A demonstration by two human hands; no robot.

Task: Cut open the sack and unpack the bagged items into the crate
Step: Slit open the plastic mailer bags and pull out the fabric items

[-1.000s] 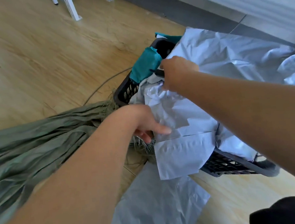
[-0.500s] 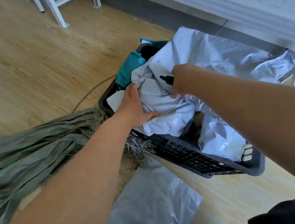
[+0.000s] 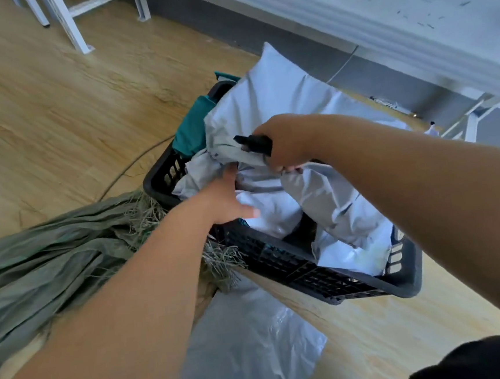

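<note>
A black plastic crate [image 3: 310,274] stands on the wooden floor, filled with several grey and white mailer bags and a teal bag [image 3: 192,131] at its far left corner. My right hand [image 3: 287,143] is shut on the crumpled edge of a large grey bag [image 3: 280,96] above the crate, and a black cutter handle [image 3: 253,143] sticks out of the same fist. My left hand [image 3: 225,200] lies palm down on the bags inside the crate, thumb spread, fingertips hidden under the lifted bag. The flat green sack [image 3: 51,252] lies at the left, its frayed end against the crate.
Another grey bag [image 3: 250,340] lies flat on the floor in front of the crate, near my dark-clothed knees. White furniture legs [image 3: 71,26] stand at the back left. A thin cable [image 3: 132,169] runs across the floor. A grey wall base runs behind the crate.
My right hand has lifted the large grey bag higher over the crate. My left hand has slid further in, under the raised bag. The camera has shifted, so the crate sits more central.
</note>
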